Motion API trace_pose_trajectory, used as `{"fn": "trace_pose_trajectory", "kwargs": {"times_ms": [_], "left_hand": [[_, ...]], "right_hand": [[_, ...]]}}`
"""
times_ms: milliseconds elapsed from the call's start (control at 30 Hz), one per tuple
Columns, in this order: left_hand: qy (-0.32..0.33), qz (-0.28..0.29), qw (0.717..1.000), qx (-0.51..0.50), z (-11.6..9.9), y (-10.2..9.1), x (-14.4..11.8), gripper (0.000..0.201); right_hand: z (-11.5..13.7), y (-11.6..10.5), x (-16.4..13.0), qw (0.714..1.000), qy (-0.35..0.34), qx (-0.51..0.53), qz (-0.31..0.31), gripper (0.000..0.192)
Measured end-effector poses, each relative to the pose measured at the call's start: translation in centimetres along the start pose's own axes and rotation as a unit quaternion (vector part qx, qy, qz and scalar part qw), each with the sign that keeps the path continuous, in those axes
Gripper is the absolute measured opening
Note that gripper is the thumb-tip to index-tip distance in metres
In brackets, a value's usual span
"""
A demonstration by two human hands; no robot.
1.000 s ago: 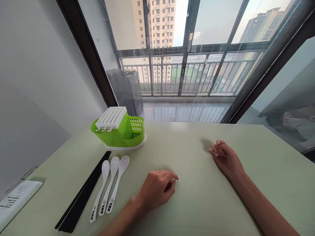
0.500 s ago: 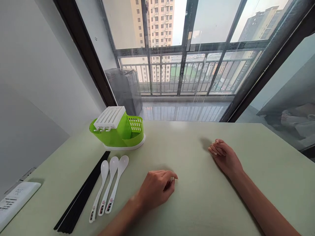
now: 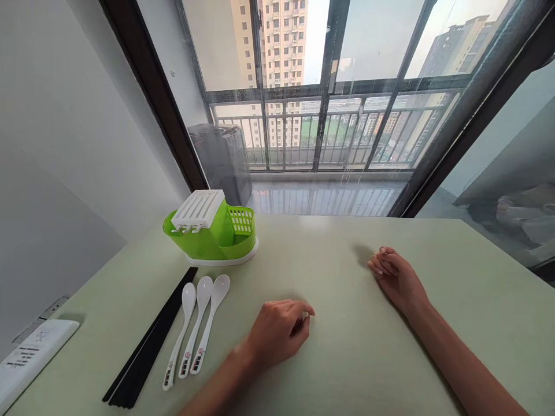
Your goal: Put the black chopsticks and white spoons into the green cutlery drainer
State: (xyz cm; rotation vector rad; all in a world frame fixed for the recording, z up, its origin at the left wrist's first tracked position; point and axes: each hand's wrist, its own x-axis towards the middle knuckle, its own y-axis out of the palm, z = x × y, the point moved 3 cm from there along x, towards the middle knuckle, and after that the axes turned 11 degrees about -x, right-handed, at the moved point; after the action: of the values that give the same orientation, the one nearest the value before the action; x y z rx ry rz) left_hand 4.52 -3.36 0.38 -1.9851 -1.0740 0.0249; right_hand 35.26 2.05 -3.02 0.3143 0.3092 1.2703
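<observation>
My left hand (image 3: 284, 332) rests on the table with its fingers loosely curled in and nothing in them. Farther right, my right hand (image 3: 396, 277) lies on its side, fingers also curled and holding nothing. Left of my left hand lie three white spoons, the right one (image 3: 210, 323), the middle one (image 3: 196, 326) and the left one (image 3: 179, 338), bowls pointing away from me. Beside them is a fanned bundle of black chopsticks (image 3: 150, 344). Behind the spoons stands a green utensil holder (image 3: 206, 242) with a white slotted top and a white base.
A white packet with printed text (image 3: 39, 352) lies at the left edge of the pale green table (image 3: 329, 381). A wall socket (image 3: 54, 307) sits low on the left wall. Beyond the table's far edge are a glass pane and a balcony with a railing (image 3: 284, 136).
The view has shifted slightly, so things at the left appear a little farther right. Both hands keep their pose, and nothing on the table has been moved.
</observation>
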Motion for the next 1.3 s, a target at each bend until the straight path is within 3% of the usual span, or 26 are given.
{"fn": "trace_pose_trajectory", "kwargs": {"times_ms": [1300], "left_hand": [[-0.051, 0.004, 0.999, -0.017, 0.8, 0.0, -0.5, 0.02]], "right_hand": [[-0.6, 0.5, -0.1, 1.0, 0.013, 0.013, -0.012, 0.016]]}}
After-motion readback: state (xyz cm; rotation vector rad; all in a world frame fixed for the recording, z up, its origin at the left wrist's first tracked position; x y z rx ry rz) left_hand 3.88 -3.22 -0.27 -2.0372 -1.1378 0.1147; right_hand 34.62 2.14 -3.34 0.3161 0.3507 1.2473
